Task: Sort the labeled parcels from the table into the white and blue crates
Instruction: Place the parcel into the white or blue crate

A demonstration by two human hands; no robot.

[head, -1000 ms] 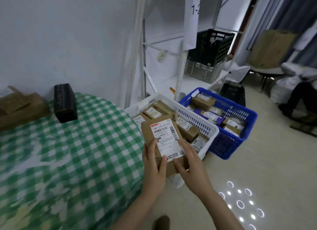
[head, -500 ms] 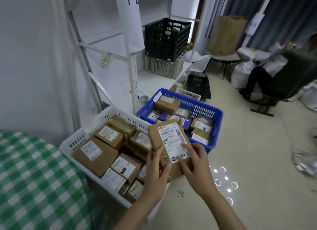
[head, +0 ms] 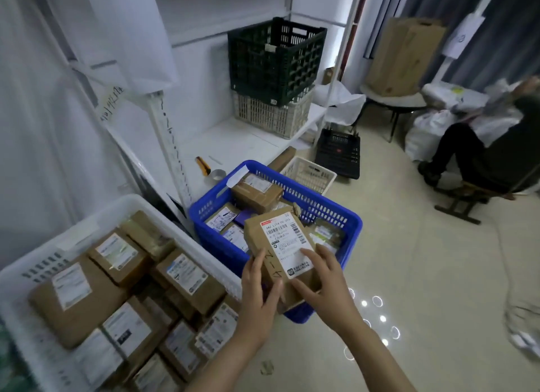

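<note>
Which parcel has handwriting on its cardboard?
The parcel held in the left hand and right hand, before the blue crate: marker strokes run beside its label.

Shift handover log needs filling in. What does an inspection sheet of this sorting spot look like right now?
Surface: pale floor carries both crates.
Job's things: parcel held over the blue crate; white crate packed with labelled parcels.
Clutter: yellow knife and tape roll on the low shelf; black crate stacked on a beige crate.
Hands: left hand and right hand both grip the parcel.
Cables: nothing seen.
Surroundings: seated person at right, cardboard box beyond.
</note>
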